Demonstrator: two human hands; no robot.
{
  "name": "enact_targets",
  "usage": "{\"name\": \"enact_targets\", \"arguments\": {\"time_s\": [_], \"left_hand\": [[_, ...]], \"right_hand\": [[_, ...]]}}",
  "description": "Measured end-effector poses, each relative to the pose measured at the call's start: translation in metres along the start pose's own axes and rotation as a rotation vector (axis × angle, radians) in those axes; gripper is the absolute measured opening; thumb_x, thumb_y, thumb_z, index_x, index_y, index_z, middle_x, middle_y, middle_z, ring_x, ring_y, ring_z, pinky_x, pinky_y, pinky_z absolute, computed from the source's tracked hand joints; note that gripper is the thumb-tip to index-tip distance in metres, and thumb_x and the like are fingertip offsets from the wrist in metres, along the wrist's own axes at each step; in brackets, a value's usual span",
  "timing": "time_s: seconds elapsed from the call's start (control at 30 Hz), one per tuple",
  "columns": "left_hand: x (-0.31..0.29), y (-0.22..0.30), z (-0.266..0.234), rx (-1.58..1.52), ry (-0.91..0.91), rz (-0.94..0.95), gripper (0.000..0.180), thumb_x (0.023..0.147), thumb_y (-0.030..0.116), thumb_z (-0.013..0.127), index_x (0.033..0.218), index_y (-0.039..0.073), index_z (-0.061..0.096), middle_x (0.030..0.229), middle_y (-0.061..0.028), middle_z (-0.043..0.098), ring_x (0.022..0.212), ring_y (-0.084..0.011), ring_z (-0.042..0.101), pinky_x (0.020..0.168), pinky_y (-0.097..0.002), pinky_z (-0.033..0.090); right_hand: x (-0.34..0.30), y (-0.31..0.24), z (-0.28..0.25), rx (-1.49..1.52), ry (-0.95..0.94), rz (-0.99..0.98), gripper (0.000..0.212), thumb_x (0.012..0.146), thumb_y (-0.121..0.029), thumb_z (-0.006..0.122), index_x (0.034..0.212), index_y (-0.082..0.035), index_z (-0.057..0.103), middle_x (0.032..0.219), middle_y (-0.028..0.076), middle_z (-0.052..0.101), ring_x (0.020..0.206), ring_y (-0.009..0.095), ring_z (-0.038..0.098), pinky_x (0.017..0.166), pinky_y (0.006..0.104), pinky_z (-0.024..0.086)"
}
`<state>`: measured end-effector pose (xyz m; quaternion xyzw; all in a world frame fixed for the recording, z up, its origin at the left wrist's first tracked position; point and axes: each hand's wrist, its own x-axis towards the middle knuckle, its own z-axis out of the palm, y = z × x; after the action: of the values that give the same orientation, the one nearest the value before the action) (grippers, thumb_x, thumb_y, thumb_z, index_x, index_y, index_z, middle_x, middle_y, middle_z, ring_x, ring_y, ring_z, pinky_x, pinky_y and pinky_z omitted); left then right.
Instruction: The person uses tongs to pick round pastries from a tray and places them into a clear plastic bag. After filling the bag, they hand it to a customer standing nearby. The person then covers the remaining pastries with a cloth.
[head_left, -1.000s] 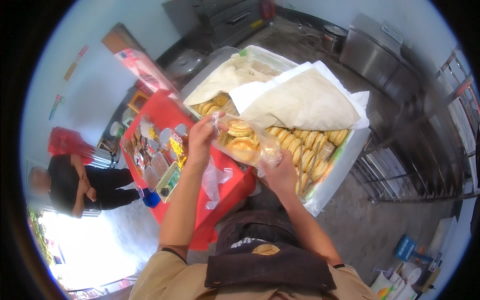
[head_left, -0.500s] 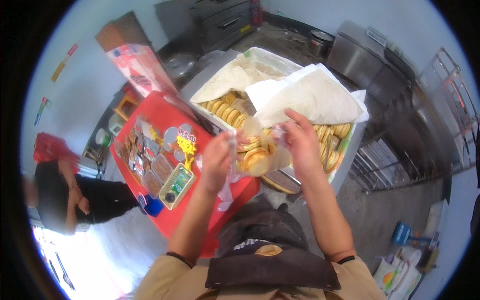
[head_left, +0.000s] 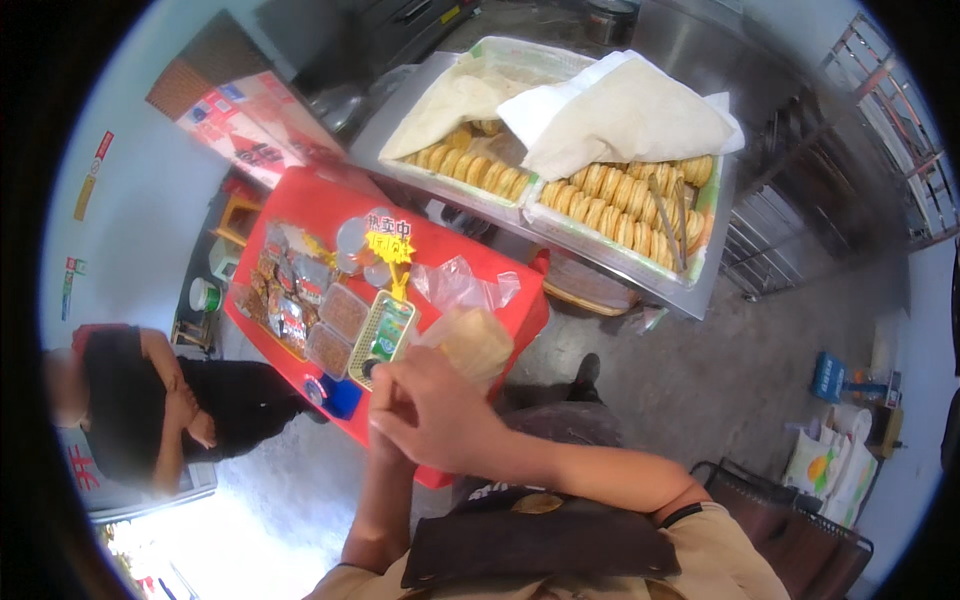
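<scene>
My right hand (head_left: pixel 440 418) reaches across to the left, its fingers curled together. It overlaps my left hand (head_left: pixel 386 445), whose fingers are hidden. A pale brown bundle in a clear plastic bag (head_left: pixel 472 345) shows just beyond my right hand, over the red table (head_left: pixel 490 260); whether a hand grips it cannot be made out. Close to my fingers stands a cream basket (head_left: pixel 383 335) with a green packet inside. A loose clear plastic bag (head_left: pixel 462 284) lies on the table behind the bundle.
Rows of round flatbreads (head_left: pixel 600 205) fill trays partly under cloths (head_left: pixel 630 115), with metal tongs (head_left: pixel 664 222) on top. Lidded tubs (head_left: pixel 342 312) and packaged snacks (head_left: pixel 285 285) cover the table's left. A person with folded arms (head_left: pixel 180 410) stands at left. A dark chair (head_left: pixel 790 530) is lower right.
My hands have moved from the bread trays toward the lower left, over the red table's near side, and now overlap. My view has shifted, and the bagged bundle now appears over the table.
</scene>
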<state>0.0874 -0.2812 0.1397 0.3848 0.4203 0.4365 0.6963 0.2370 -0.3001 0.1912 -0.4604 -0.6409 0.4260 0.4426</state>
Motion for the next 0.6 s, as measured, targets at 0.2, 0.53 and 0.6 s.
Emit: {"name": "enact_targets", "arguments": {"time_s": [0.2, 0.53, 0.6], "left_hand": [[-0.063, 0.023, -0.079, -0.31, 0.217, -0.127, 0.057, 0.108, 0.049, 0.044, 0.129, -0.001, 0.06, 0.122, -0.0189, 0.069, 0.114, -0.0315, 0.066, 0.102, -0.0435, 0.052], [-0.136, 0.12, -0.189, -0.362, 0.356, 0.361, 0.039, 0.103, 0.021, 0.062, 0.128, -0.008, 0.054, 0.108, -0.0159, 0.067, 0.09, -0.0218, 0.066, 0.085, -0.0338, 0.056], [-0.127, 0.127, -0.205, -0.32, 0.31, 0.372, 0.037, 0.104, 0.021, 0.06, 0.129, -0.006, 0.054, 0.113, -0.0171, 0.067, 0.09, -0.0204, 0.066, 0.083, -0.0331, 0.057]], "right_hand": [[-0.02, 0.015, 0.073, 0.22, -0.249, -0.218, 0.061, 0.088, -0.021, 0.076, 0.141, 0.002, 0.053, 0.131, 0.03, 0.049, 0.126, 0.047, 0.052, 0.107, 0.0507, 0.044], [-0.016, 0.288, 0.083, 0.158, 0.313, 0.597, 0.023, 0.096, -0.02, 0.063, 0.087, -0.002, 0.073, 0.069, 0.009, 0.068, 0.075, 0.019, 0.071, 0.067, 0.0392, 0.056], [0.012, 0.352, 0.052, 0.007, 0.452, 1.088, 0.036, 0.088, -0.04, 0.072, 0.093, -0.006, 0.079, 0.076, 0.014, 0.073, 0.08, 0.031, 0.074, 0.076, 0.0446, 0.059]]}}
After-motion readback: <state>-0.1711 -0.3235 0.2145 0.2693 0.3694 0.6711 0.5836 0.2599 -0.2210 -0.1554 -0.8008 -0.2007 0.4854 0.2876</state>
